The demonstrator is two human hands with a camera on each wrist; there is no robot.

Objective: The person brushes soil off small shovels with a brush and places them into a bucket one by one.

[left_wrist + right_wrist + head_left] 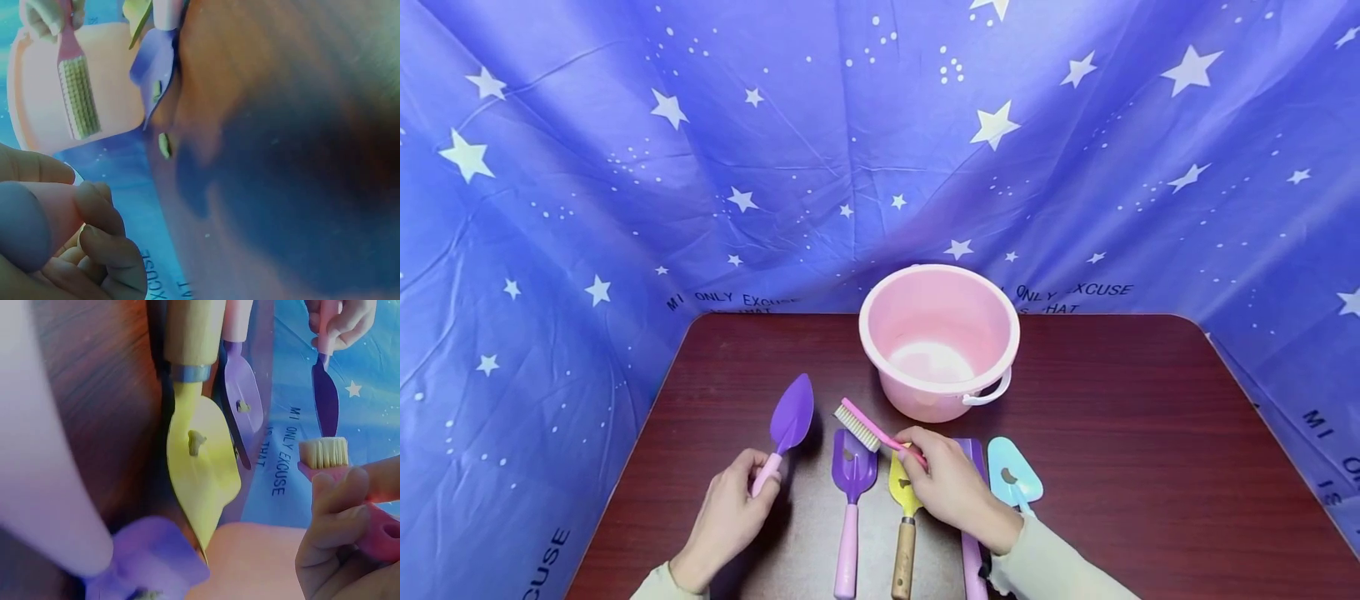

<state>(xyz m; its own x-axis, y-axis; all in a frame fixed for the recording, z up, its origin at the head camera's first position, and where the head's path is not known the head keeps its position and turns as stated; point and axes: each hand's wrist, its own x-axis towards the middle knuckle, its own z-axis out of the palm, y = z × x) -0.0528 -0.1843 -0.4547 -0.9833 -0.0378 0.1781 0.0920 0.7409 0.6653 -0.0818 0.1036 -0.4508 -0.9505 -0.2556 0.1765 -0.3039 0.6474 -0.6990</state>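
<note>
My left hand [730,512] grips the pink handle of a hand trowel [792,412] with a pointed purple blade, raised above the table's left part. A pink brush [887,439] with pale bristles is held by its handle in my right hand [951,483]. The bristles hang over the blade of a purple shovel [853,475] with a pink handle. Beside it lies a yellow shovel [203,456] with a wooden handle, partly hidden by my right hand in the head view. Small brownish or greenish bits rest on both blades; another bit [164,145] shows in the left wrist view.
A pink bucket [887,383] with a white handle stands behind the tools. Another purple tool [972,554] with a pink handle lies partly under my right forearm, and a light blue shovel [1018,468] lies right of it. A starry blue cloth [850,125] hangs behind the brown table [1150,467].
</note>
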